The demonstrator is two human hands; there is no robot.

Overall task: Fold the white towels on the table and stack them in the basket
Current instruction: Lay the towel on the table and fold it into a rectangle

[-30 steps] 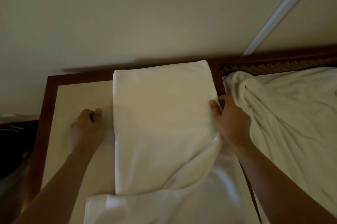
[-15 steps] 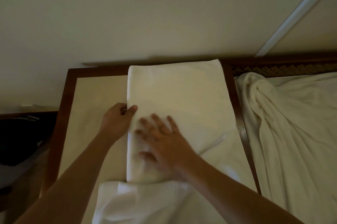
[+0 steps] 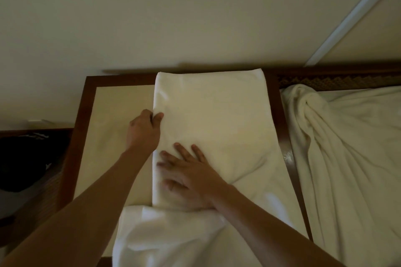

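Note:
A white towel [image 3: 214, 119], folded lengthwise into a long strip, lies on the table [image 3: 115, 114] with its far end at the back edge; its near part spills unfolded toward me. My left hand [image 3: 144, 131] pinches the strip's left edge between thumb and curled fingers. My right hand [image 3: 186, 174] lies flat on the near part of the strip, fingers spread and pressing the cloth. No basket is in view.
A heap of loose white towels [image 3: 347, 158] covers the surface to the right, past the table's dark wooden frame [image 3: 282, 127]. A wall stands right behind the table. At the left, lower down, sits something dark [image 3: 23, 162].
My right hand left the towel's right edge and came across flat onto the strip's near left part. My left hand moved from the bare tabletop to the towel's left edge.

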